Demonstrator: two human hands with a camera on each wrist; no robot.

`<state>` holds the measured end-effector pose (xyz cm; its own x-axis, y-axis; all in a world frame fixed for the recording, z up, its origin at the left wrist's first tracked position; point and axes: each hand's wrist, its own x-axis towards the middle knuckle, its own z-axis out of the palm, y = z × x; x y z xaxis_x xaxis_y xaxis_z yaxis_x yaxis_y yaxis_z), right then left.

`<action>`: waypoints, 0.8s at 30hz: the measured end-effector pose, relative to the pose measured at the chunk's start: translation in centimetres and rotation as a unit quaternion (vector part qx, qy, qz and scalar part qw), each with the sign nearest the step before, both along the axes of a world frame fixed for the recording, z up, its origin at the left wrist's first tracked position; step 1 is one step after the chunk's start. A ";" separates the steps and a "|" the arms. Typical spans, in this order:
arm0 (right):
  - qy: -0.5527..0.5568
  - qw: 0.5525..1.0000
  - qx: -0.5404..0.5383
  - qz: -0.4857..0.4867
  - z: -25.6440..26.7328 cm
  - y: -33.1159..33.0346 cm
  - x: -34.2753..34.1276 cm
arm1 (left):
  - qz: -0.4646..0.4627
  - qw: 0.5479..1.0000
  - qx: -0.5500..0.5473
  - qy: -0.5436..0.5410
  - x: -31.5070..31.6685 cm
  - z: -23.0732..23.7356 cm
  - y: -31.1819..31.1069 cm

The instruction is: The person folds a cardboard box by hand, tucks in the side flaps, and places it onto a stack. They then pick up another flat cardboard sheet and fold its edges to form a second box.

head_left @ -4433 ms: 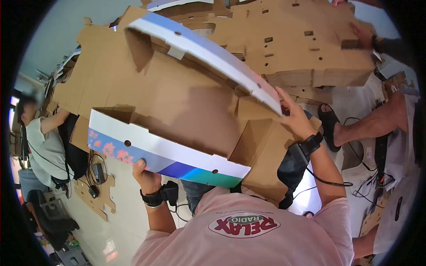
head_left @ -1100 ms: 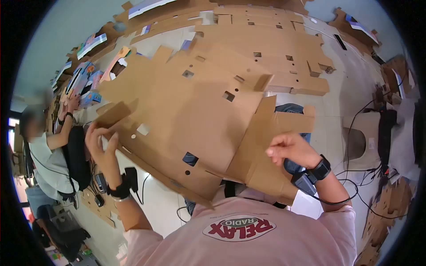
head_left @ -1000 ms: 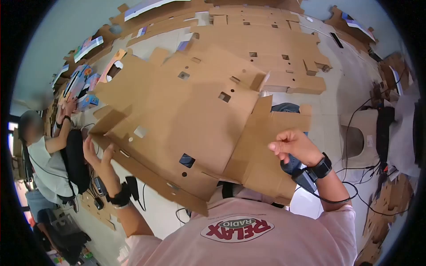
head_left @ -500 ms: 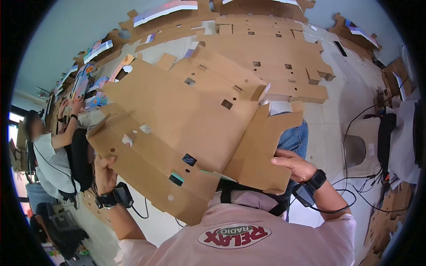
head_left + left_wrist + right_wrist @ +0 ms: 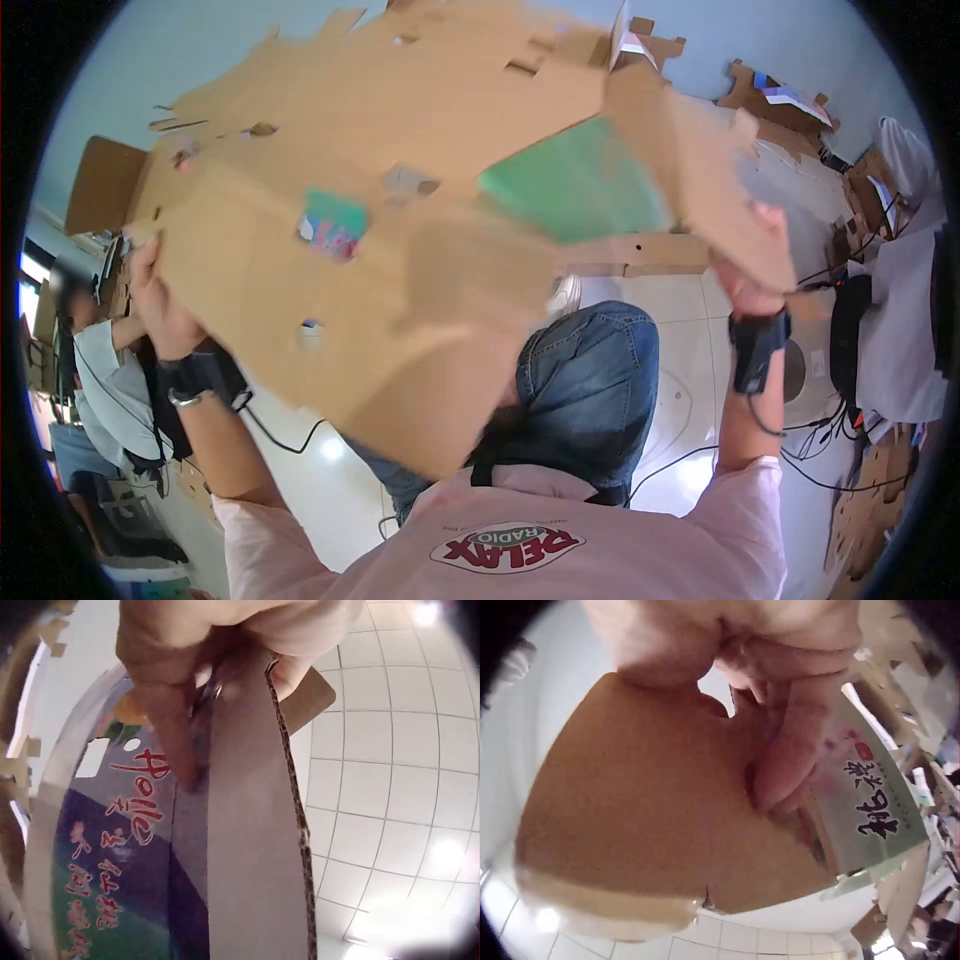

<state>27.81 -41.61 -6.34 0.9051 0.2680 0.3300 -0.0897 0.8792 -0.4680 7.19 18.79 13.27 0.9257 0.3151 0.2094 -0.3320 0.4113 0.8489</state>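
Observation:
A large, partly unfolded cardboard box [image 5: 250, 210] is raised in front of me, its plain brown inside facing me in the head view. At its left edge, my left hand [image 5: 165, 310] grips the board. The left wrist view shows fingers [image 5: 176, 712] and thumb around a doubled edge, beside a printed purple and green face [image 5: 142, 870] with red writing. My right hand [image 5: 750, 265] holds a side flap [image 5: 700, 170] on the right. In the right wrist view, fingers [image 5: 787, 761] curl over the brown board, and a pale green printed panel [image 5: 877, 810] shows behind.
My knee in jeans [image 5: 590, 370] is below the box. A long cardboard piece [image 5: 660, 255] lies on the tiled floor beyond it. Cables [image 5: 840, 485] and a grey stool-like item [image 5: 795, 370] are at the right. Another person [image 5: 90, 370] sits at the left.
Both hands have lifted the box up and away from my lap, and it is blurred by motion. Its walls stood folded up seconds ago; the near one is now laid out flat.

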 end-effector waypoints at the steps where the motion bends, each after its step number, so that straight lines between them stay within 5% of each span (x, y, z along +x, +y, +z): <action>1: -0.011 0.999 0.036 -0.009 0.3 -1.8 2.5 | 0.026 0.999 -0.013 -0.013 2.1 -0.9 -1.6; 2: -0.017 0.995 0.083 0.044 1.0 -3.0 4.7 | 0.053 0.998 -0.028 -0.023 4.2 -2.3 -3.7; 3: -0.019 0.987 0.127 0.099 1.6 -4.3 6.8 | 0.143 0.970 0.190 -0.050 6.2 -5.2 -5.6; 4: -0.029 0.980 0.158 0.119 1.7 -5.0 9.1 | 0.225 0.887 0.396 -0.072 8.2 -7.4 -8.3; 5: -0.038 0.971 0.188 0.139 1.5 -5.2 10.4 | 0.130 0.968 0.205 -0.068 10.5 -8.6 -12.0; 6: -0.038 0.972 0.185 0.142 0.6 -4.7 10.5 | 0.064 0.996 -0.015 -0.061 12.7 -9.7 -15.8; 8: 0.144 0.971 0.180 -0.070 -3.3 -3.1 9.6 | 0.033 0.991 -0.125 -0.032 15.7 -14.7 -22.2; 11: 0.342 0.924 0.107 -0.138 -16.5 -2.6 10.2 | -0.167 0.965 -0.108 0.172 18.2 -29.4 -23.7; 12: 0.296 0.952 -0.013 -0.080 -21.1 -3.4 9.1 | -0.248 0.928 -0.100 0.258 17.9 -34.0 -23.4; 13: 0.354 0.917 -0.131 -0.133 -20.9 -1.8 6.8 | -0.189 0.919 -0.065 0.341 16.9 -34.1 -23.9; 14: 0.420 0.891 -0.131 -0.113 -22.1 -1.5 6.4 | -0.128 0.898 -0.028 0.420 16.4 -33.8 -24.2; 16: 0.405 0.870 -0.252 -0.124 -21.0 -0.7 4.6 | -0.100 0.903 -0.128 0.397 16.6 -40.2 -18.8; 17: 0.410 0.868 -0.253 -0.121 -21.3 -0.1 4.4 | -0.098 0.901 -0.128 0.402 16.6 -38.3 -19.1; 19: 0.353 0.826 -0.412 -0.153 -21.7 0.8 4.8 | 0.021 0.909 0.150 0.389 17.5 -31.5 -20.0; 20: 0.353 0.827 -0.412 -0.150 -22.0 1.1 5.2 | 0.024 0.908 0.149 0.390 18.7 -32.4 -18.9; 22: 0.343 0.802 -0.476 -0.114 -22.8 1.7 5.9 | 0.088 0.858 0.439 0.253 20.9 -34.6 -16.4; 23: 0.341 0.802 -0.477 -0.111 -23.2 1.9 6.2 | 0.091 0.858 0.437 0.254 21.9 -35.1 -15.8; 24: 0.355 0.777 -0.508 -0.112 -23.6 1.9 6.6 | 0.073 0.801 0.536 0.255 23.1 -35.1 -15.7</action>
<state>34.37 -39.74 -29.91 0.8242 -0.1265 -0.5520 -0.5400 0.1180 -0.8333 30.24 3.11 -21.88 0.9463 0.3212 0.0382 0.1934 -0.6565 0.7291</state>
